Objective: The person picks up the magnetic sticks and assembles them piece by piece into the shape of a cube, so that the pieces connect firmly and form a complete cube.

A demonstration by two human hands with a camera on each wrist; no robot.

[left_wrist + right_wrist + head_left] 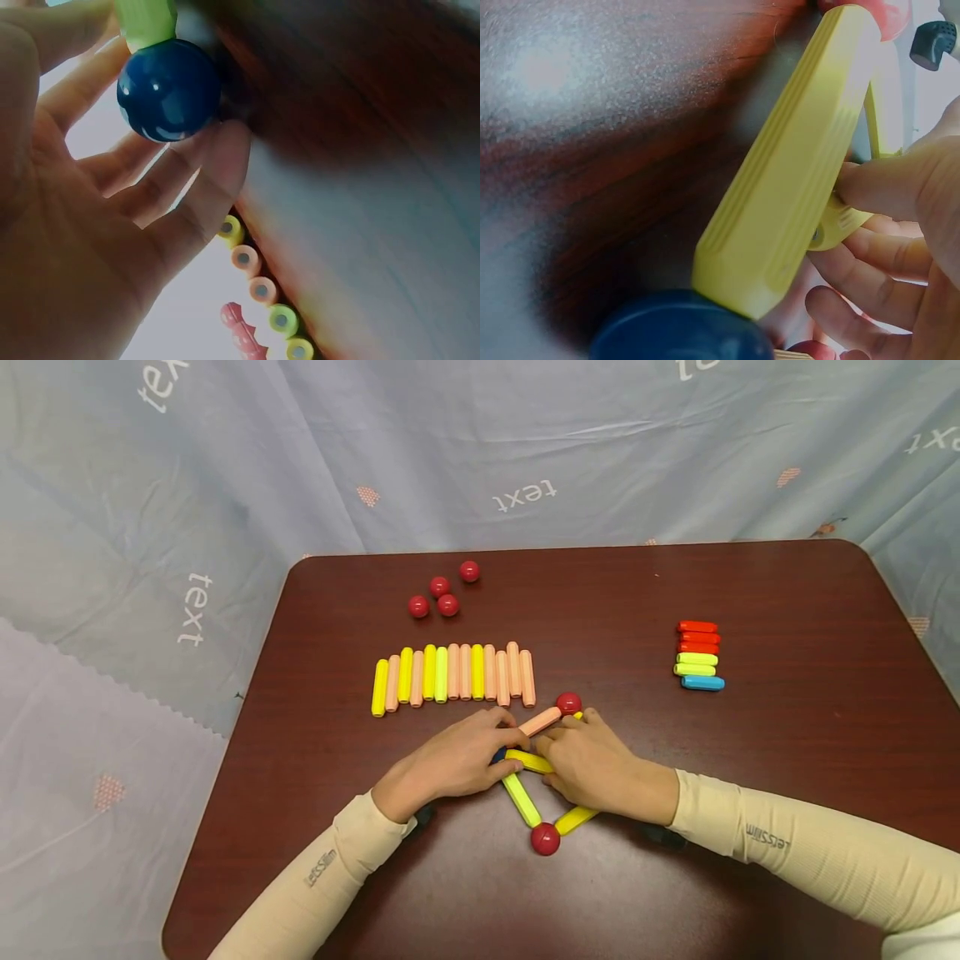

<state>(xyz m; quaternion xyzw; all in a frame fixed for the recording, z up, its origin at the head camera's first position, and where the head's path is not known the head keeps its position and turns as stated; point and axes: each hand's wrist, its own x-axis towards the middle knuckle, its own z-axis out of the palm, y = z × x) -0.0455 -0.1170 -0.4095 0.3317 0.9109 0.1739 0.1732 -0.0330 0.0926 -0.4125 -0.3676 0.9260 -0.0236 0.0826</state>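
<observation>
Fingers of my left hand [457,760] curl round a blue ball [169,90] at the left corner of a figure of sticks and balls. From this ball a lime stick [521,800] runs to a red ball [545,838] near me. My right hand [600,768] pinches a yellow stick [844,223] between thumb and fingers, its holed end showing; in the head view this stick spans between the hands. A second yellow stick [576,820] leads from the near red ball under the right hand. A peach stick [540,722] meets another red ball [568,703] beyond the hands.
A row of peach, yellow and lime sticks [465,672] lies beyond the left hand. Several red balls [447,605] sit behind it. At right is a stack of short red, lime and blue sticks [698,658]. The brown table [787,735] backs onto a pale curtain [525,443].
</observation>
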